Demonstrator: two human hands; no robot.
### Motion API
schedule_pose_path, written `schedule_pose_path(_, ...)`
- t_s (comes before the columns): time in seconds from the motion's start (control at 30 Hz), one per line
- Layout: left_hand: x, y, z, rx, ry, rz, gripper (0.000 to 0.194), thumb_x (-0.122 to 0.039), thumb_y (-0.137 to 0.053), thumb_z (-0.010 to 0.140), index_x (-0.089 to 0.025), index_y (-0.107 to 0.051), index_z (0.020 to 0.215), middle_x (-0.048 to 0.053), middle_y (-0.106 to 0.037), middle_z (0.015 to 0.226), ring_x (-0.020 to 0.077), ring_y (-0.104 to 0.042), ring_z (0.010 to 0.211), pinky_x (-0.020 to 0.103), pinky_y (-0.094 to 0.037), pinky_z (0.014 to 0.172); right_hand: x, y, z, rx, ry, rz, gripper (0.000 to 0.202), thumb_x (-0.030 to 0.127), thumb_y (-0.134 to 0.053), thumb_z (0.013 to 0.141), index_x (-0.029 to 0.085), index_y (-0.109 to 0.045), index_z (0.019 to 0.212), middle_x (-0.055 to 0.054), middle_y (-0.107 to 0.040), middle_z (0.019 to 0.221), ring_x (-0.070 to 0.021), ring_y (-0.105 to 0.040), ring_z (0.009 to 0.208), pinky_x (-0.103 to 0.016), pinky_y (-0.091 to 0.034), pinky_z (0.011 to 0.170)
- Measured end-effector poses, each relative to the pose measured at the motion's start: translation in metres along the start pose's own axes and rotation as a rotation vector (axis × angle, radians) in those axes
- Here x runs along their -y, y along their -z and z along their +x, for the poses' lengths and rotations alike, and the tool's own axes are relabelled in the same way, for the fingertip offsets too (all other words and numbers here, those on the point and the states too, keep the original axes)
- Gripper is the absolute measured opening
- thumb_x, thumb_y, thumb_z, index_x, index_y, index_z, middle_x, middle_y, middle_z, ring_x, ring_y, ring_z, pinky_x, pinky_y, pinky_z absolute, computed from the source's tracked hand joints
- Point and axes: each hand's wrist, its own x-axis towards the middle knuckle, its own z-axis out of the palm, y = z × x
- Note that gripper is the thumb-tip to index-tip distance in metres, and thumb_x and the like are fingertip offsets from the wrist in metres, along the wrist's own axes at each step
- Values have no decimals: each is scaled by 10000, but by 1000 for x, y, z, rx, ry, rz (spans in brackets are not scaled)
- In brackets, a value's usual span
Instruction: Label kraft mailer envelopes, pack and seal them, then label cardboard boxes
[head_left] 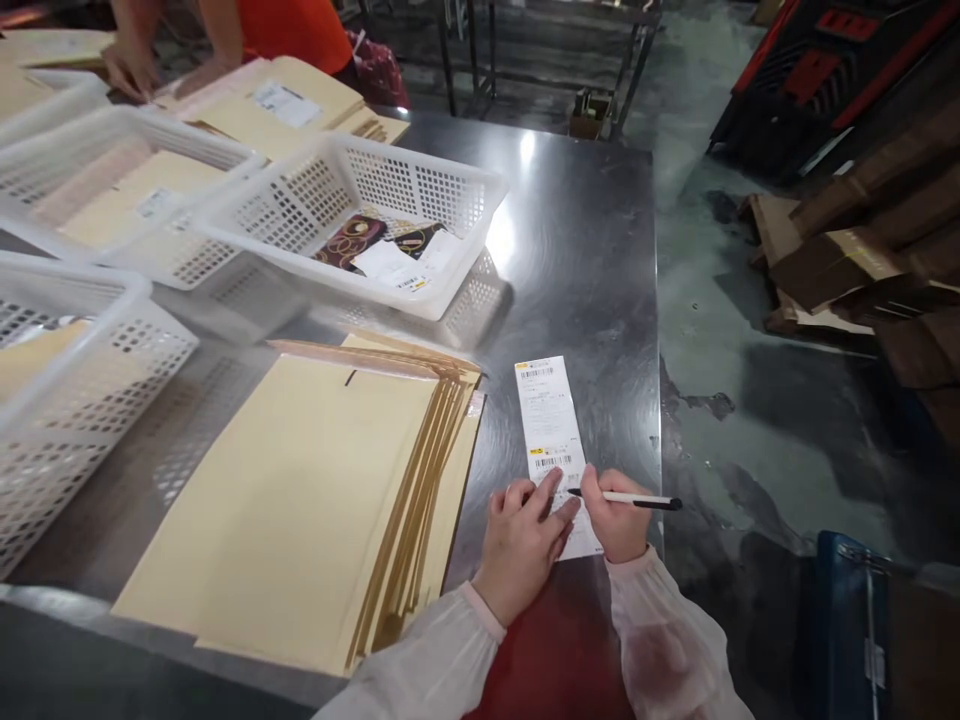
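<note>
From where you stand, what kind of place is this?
Likely a packing or mail-order workspace: padded envelopes stacked on a metal table, perforated plastic baskets holding labelled items, and cardboard boxes on a wooden pallet beside it.

Below the label strip (551,410), the left sleeve (427,655) and right sleeve (667,640) are loose, thin and whitish, softly creased, narrowing to slim, pale pinkish bands at the wrists. The right one shows a blurred reddish tint. Left hand (517,550) and right hand (619,515) are bare.
</note>
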Motion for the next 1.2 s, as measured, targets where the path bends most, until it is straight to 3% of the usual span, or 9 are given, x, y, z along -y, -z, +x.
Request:
schedule_pose_path(0.17,0,-1,0,-7,0,0,269,-314,-549,943,-356,-642,1192,-22,-554,1408,239,-476,1014,401,-358,780,1,2,1,13,28,-33,484,203,-560,884,209,-330,458,83,-344,402,-58,-315,376,-237,-278,425)
schedule_pose_path(0.37,0,-2,-1,-6,6,-5,283,-306,-588,921,-363,-641,1193,-19,-554,1409,241,-479,1010,397,-361,783,-2,3,-1,-142,10,-100,490,200,-604,865,208,-330,459,90,-333,398,-55,-286,368,-236,-264,400)
schedule_pose_path(0.63,0,-1,-1,5,14,-9,310,-288,-589,919,-372,-636,1214,-3,-553,1411,242,-482,1027,396,-376,790,-1,3,0,-43,-7,-65,477,238,-596,883,204,-371,463,76,-380,404,-57,-320,374,-240,-282,411)
schedule_pose_path(0.87,0,0,-1,-7,9,1,286,-296,-600,912,-370,-648,1185,-17,-562,1404,237,-483,1000,395,-378,779,-3,2,1,-52,30,-42,492,209,-580,872,206,-313,459,86,-323,399,-54,-292,372,-238,-263,408)
schedule_pose_path(1.2,0,0,0,-1,7,-7,297,-278,-613,903,-365,-649,1184,-9,-563,1403,241,-484,1001,392,-381,771,-4,1,0,-42,-54,-31,481,230,-579,867,207,-332,455,82,-330,406,-57,-295,379,-236,-266,415)
